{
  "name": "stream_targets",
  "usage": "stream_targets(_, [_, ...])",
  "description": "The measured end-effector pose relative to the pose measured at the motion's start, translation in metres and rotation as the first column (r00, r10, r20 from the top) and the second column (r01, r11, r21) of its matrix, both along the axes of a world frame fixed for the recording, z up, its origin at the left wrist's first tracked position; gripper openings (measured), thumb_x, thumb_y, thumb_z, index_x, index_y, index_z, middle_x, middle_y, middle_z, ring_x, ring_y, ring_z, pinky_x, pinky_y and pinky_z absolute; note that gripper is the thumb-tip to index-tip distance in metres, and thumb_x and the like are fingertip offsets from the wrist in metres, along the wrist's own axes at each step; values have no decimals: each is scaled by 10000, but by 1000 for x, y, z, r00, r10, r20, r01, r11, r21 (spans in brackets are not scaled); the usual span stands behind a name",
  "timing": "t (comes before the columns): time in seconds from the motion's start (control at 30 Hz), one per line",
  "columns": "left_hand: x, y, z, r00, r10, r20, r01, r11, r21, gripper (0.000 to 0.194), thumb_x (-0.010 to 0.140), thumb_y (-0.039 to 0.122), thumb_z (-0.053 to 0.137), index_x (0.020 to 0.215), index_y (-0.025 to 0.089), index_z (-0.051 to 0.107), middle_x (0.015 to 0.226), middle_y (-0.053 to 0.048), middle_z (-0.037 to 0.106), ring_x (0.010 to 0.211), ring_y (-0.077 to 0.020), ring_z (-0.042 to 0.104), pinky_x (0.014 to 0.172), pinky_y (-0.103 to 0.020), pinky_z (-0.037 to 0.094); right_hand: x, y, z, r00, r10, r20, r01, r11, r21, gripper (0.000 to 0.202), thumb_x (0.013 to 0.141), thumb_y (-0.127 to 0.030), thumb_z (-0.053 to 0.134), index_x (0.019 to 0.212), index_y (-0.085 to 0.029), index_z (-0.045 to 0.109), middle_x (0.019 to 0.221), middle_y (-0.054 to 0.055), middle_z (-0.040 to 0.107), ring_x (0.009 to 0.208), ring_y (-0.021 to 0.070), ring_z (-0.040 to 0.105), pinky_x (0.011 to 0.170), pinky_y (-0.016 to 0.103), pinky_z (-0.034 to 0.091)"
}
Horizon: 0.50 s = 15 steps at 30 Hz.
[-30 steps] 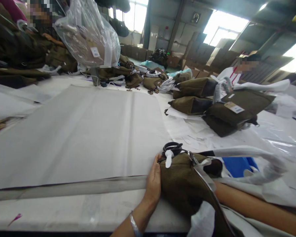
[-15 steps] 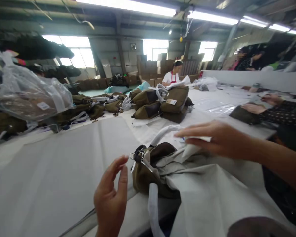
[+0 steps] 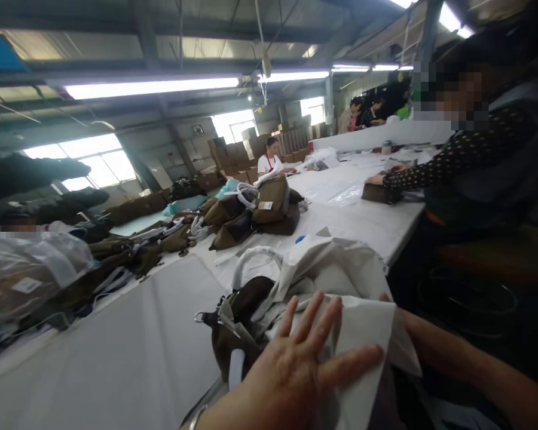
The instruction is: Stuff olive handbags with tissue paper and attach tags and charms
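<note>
An olive-brown bag [image 3: 237,334] with white-wrapped handles and a metal ring lies at the near table edge, its opening facing right. Pale grey-white sheet material [image 3: 336,269] spills out of the opening and over the right side. My left hand [image 3: 296,364] lies on this material with its fingers spread. Most of my right hand [image 3: 388,301] is hidden behind the material's raised edge at the right; only a fingertip and the forearm show, so its grip cannot be seen.
Olive bags [image 3: 269,206] are piled on the white table [image 3: 138,334] further back. At the left stands a clear plastic bag [image 3: 31,269]. A person in a dotted sleeve [image 3: 430,167] handles a dark item at the right. Another person [image 3: 269,161] works behind the pile.
My left hand has moved from beside the ring, right onto the material, and spread its fingers. My right hand has drawn back behind the material. The view has turned to the right and tilted.
</note>
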State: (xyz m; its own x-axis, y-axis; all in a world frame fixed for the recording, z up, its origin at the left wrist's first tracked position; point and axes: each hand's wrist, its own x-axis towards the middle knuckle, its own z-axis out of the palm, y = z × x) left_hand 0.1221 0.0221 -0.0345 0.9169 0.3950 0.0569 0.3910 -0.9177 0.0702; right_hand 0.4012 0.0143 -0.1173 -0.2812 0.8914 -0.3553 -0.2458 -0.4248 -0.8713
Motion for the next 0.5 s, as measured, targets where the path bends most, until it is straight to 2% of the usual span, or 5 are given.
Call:
stream_targets(0.1, [14,20,11,1000,8,22,-7,999,-44,1251,634,225,875,1623,378,124,1701,-144,-105,1538,-460,-31,1200,-712,130,-27,-1,18,984,66,-166,-45,991,125,607,939,-700,480,1331,-278,673,1331,108,682,1306,292,590,1155,453,406])
stream_targets(0.23, [18,61,23,987,75,142,-50,984,-172,1306,654,506,883,1642,220,78,1694,-193,-120,1550,-423,-80,1234,-624,160,-46,17,33,985,173,-19,-149,896,419,715,930,-731,472,1409,-217,607,1378,150,638,1371,326,506,1192,529,328])
stream_targets(0.4, [6,84,24,950,107,295,5,935,-354,1023,729,258,803,1604,220,274,1605,-143,415,1469,-338,402,1195,-450,363,-47,38,43,938,302,169,-332,654,679,771,933,-764,422,1365,-166,647,1378,160,631,1352,339,511,1197,539,302])
stream_targets(0.43, [2,83,23,930,142,338,-5,927,-376,929,746,197,752,1578,238,340,1542,-110,510,1398,-318,501,1160,-425,411,-44,42,40,944,286,167,-318,640,700,746,934,-752,446,1336,-165,670,1366,155,642,1340,335,526,1201,533,297])
stream_targets(0.5, [-7,81,19,870,249,426,-63,912,-405,773,782,135,656,1519,238,445,1433,-82,619,1283,-291,607,1112,-404,459,-39,51,28,988,101,120,-155,726,670,672,928,-721,507,1215,-160,742,1261,153,705,1245,334,606,1169,549,349])
